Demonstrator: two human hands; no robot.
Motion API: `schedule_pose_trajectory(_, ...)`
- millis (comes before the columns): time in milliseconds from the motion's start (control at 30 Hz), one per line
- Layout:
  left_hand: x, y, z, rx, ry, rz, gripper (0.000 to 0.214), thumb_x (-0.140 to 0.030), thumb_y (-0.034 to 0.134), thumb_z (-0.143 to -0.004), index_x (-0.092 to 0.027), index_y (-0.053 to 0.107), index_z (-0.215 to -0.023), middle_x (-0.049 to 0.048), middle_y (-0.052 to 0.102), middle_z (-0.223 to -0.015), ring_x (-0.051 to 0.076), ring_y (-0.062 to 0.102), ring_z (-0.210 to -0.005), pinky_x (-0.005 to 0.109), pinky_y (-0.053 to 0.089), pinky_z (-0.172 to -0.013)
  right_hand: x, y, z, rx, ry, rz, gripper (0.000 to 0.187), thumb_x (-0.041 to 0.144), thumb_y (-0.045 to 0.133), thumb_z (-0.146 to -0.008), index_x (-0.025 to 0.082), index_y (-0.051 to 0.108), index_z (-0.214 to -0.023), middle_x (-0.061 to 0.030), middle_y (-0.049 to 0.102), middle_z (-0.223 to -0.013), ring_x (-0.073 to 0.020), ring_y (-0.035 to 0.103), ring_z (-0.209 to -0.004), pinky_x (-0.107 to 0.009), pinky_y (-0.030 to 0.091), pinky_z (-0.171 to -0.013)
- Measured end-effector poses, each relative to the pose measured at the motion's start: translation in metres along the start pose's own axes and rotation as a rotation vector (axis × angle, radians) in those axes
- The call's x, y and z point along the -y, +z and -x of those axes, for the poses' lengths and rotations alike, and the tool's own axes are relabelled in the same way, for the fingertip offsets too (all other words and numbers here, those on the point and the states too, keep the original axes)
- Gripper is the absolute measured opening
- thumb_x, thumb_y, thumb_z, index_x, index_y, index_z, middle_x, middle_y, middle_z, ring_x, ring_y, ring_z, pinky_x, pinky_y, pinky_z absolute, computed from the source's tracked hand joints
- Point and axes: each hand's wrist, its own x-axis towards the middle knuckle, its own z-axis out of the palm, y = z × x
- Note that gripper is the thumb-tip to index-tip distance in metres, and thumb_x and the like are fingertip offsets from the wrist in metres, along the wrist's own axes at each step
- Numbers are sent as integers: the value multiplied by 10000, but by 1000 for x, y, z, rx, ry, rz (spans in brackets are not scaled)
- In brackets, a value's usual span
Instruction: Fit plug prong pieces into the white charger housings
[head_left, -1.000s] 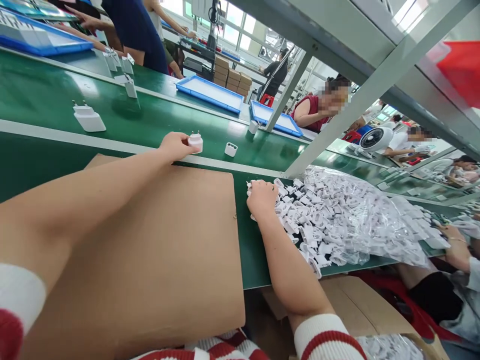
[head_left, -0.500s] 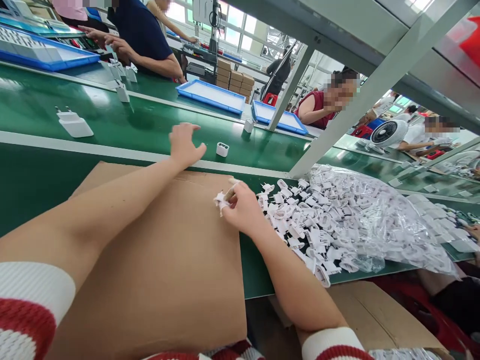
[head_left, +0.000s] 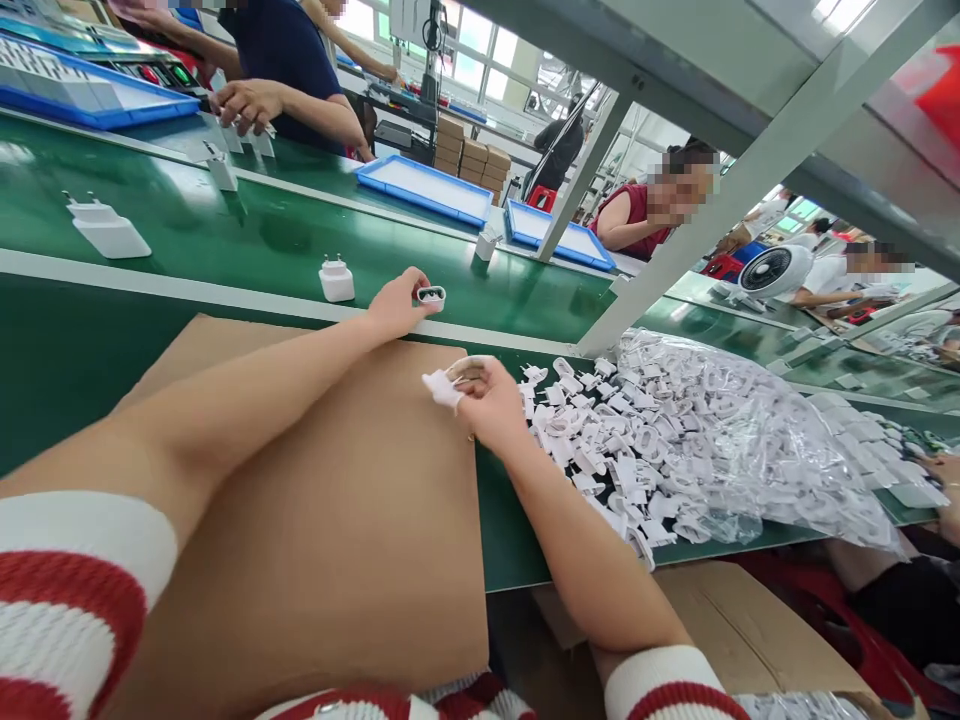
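Observation:
My left hand (head_left: pixel 395 302) reaches to the green conveyor belt (head_left: pixel 225 240) and grips a small white charger housing (head_left: pixel 430 295) by its near side. My right hand (head_left: pixel 486 398) hovers over the edge of the brown cardboard sheet (head_left: pixel 315 520) and pinches a small white plug part (head_left: pixel 442 389). Just right of it lies a heap of white plug parts (head_left: pixel 600 440) spilling from a clear plastic bag (head_left: pixel 735 440). A finished white charger (head_left: pixel 337 280) with two pins up stands on the belt, left of my left hand.
Another white charger (head_left: pixel 105 228) rides the belt at far left. Blue trays (head_left: pixel 424 187) sit across the belt, where a person's hand (head_left: pixel 244 100) handles chargers. Grey metal frame struts (head_left: pixel 675 240) cross overhead at right. Another worker's hand (head_left: pixel 946 495) is at the far right.
My left hand set a charger on the belt, then moved right and took hold of the white housing. My right hand lifted a plug part from the heap and brought it over the cardboard.

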Motion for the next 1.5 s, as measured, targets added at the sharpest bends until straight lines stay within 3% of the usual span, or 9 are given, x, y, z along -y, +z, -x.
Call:
schedule_pose_trajectory(67, -6, -16, 34, 78, 85, 68, 425, -458, 684, -849, -202, 546, -1159, 31, 656, -1111, 174, 569, -946, 302, 438, -855, 7, -7, -2, -57, 59, -168, 516, 319, 894, -545, 209, 608, -960, -26, 734, -924, -167, 701, -823, -313, 575, -776)
schedule_pose_trajectory(200, -14, -37, 105, 241, 13, 169, 475, -539, 742, -788, -221, 580, -1101, 11, 685, -1041, 177, 597, -866, 297, 451, -780, 16, -16, -1, -23, 183, -321, 519, 303, 902, -530, 218, 667, -985, -22, 761, -933, -188, 719, -905, -324, 575, -817)
schedule_pose_trajectory(367, -11, -32, 156, 360, 159, 268, 440, -512, 700, -829, -249, 623, -1173, 32, 697, -1097, 219, 632, -929, 314, 474, -805, 13, -5, 7, 26, 81, -111, 345, 339, 840, -678, 231, 740, -990, -26, 756, -990, -182, 692, -925, -339, 566, -839)
schedule_pose_trajectory(567, -4, -23, 156, 326, 321, 230, 338, -489, 682, -855, -246, 697, -1090, 35, 698, -1032, 236, 604, -984, 329, 437, -890, 16, 13, 24, 4, -279, 364, 185, 302, 654, -898, 269, 714, -1071, -23, 723, -1067, -152, 643, -892, -332, 548, -840)
schedule_pose_trajectory(767, -5, -24, 156, 337, 320, 268, 307, -494, 686, -838, -221, 717, -975, 45, 699, -991, 235, 594, -942, 325, 430, -840, 14, 14, 23, 103, -306, 336, 124, 322, 687, -873, 241, 610, -927, -31, 679, -997, -172, 656, -902, -345, 557, -818)
schedule_pose_trajectory(967, -1, -21, 153, 346, 273, 313, 337, -540, 706, -808, -216, 723, -900, 45, 694, -960, 237, 594, -921, 321, 439, -792, 15, 11, 27, -21, -438, 577, 412, 271, 666, -887, 280, 538, -1279, -67, 650, -1159, -167, 641, -900, -352, 553, -834)
schedule_pose_trajectory(1167, 1, -19, 153, 343, 352, 373, 236, -452, 688, -849, -232, 724, -926, 23, 708, -1016, 227, 611, -951, 330, 450, -848, 14, 13, 25, 169, -526, 794, 254, 223, 588, -940, 289, 658, -1174, -39, 702, -1078, -198, 638, -984, -369, 542, -890)
schedule_pose_trajectory(1367, 0, -20, 154, 322, 322, 364, 265, -495, 704, -802, -239, 736, -866, 41, 706, -950, 250, 624, -941, 357, 475, -868, 9, 12, 26, 118, -593, 895, 361, 154, 518, -939, 292, 617, -1258, -65, 691, -1164, -224, 643, -1043, -402, 537, -933)
schedule_pose_trajectory(1500, 2, -18, 154, 320, 324, 358, 265, -489, 701, -805, -226, 715, -821, 40, 706, -944, 238, 618, -935, 340, 470, -860, 9, 13, 26, 160, -596, 959, 312, 129, 542, -906, 270, 628, -1171, -59, 704, -1104, -228, 628, -1034, -387, 523, -925)
